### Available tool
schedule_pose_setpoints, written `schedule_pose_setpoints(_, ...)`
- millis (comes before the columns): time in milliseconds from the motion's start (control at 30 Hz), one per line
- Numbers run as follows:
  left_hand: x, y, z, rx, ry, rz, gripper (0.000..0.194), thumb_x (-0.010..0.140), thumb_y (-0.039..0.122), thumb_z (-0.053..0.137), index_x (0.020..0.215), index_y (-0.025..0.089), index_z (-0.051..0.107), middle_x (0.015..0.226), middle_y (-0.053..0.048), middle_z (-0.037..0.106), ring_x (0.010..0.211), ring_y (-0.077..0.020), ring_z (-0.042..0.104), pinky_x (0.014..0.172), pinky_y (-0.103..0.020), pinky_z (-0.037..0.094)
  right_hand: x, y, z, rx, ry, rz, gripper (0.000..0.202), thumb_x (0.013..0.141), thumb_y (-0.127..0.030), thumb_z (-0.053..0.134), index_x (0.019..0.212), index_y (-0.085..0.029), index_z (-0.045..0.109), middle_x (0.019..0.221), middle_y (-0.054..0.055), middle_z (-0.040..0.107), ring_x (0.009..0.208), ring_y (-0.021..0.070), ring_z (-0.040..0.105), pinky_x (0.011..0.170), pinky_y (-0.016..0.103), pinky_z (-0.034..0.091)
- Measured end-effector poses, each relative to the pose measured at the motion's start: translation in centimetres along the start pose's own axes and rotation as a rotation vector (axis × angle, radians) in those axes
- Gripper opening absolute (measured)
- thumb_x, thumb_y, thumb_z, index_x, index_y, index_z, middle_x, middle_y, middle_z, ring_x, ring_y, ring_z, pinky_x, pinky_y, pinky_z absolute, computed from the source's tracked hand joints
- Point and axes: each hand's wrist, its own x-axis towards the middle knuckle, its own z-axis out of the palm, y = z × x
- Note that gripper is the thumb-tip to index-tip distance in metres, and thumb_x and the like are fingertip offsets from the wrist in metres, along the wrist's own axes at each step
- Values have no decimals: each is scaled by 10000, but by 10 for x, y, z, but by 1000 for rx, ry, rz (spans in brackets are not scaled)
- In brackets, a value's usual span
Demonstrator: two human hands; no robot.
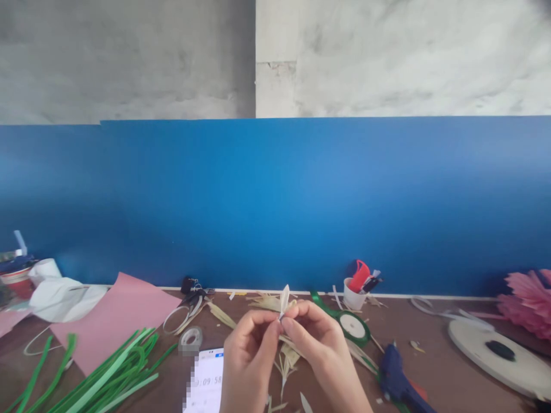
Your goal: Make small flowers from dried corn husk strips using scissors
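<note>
Both hands meet over the middle of the table, their fingertips pinched close together. Between them stands a small pale petal-like piece, upright, its lower end hidden by the fingers. My left hand grips the base of this piece with thumb and forefinger. My right hand pinches at the same spot from the other side. Under the hands lie dry, straw-coloured husk strips. A phone showing a timer lies beside my left wrist.
Green pipe cleaners and pink paper lie at left, near a tape roll. On the right are a green ribbon spool, a white cup with tools, a blue glue gun, a round board and a pink paper flower.
</note>
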Motion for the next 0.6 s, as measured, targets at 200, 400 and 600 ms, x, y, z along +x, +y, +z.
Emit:
schedule_pose_setpoints(200,-5,1,6,21,40,145,149,669,318,791,658,187,722,596,-28,640,618,-183,593,586,-240,471,3,2,-5,-16,9,-19,277,685,-390,788,674,-166,625,661,-7,579,621,121,488,600,230,419)
schedule_pose_setpoints(400,-5,3,4,-53,-30,-32,301,644,413,804,784,157,729,557,-30,640,510,-145,559,454,-211,439,3,-5,-4,63,-22,44,286,651,-367,810,631,-164,610,584,-10,592,517,114,517,507,232,439)
schedule_pose_setpoints(600,-1,10,1,-77,-122,-130,324,625,420,817,696,138,675,611,-51,670,530,-144,583,493,-234,482,5,-6,-3,200,-83,130,286,624,-345,820,630,-175,591,537,-14,599,437,126,523,418,250,447)
